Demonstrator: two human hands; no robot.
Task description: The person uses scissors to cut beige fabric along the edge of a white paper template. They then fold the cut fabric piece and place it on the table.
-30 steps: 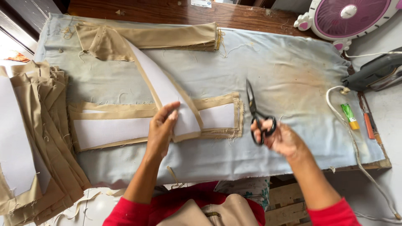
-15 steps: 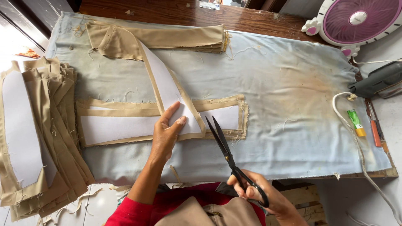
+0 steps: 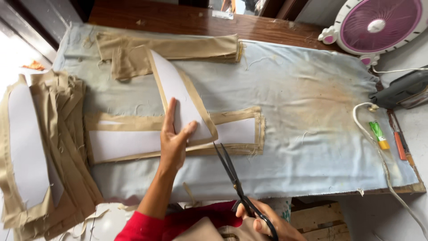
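The step in hand appears to be trimming: the left hand (image 3: 174, 136) lies flat, fingers spread, pressing a white pattern (image 3: 178, 98) onto a tan fabric piece (image 3: 232, 117) on the desk (image 3: 290, 111). The right hand (image 3: 263, 221) is closed around the handles of the scissors (image 3: 232, 174), near the body at the desk's near edge. The blades are slightly parted, tips pointing up toward the fabric edge just right of the left hand's thumb.

Judged from this, the next move calls for bringing the blades to the tan margin beside the pattern edge while the left hand keeps the layers from sliding.

Pose: the left forearm reaches forward from a red sleeve (image 3: 138, 227), palm down. The right wrist is low, partly cut off by the frame.

A stack of tan pieces (image 3: 67, 147) sits to the left of the left hand; folded fabric (image 3: 178, 47) lies beyond it. A fan (image 3: 379, 24) stands far right, beyond the right hand.
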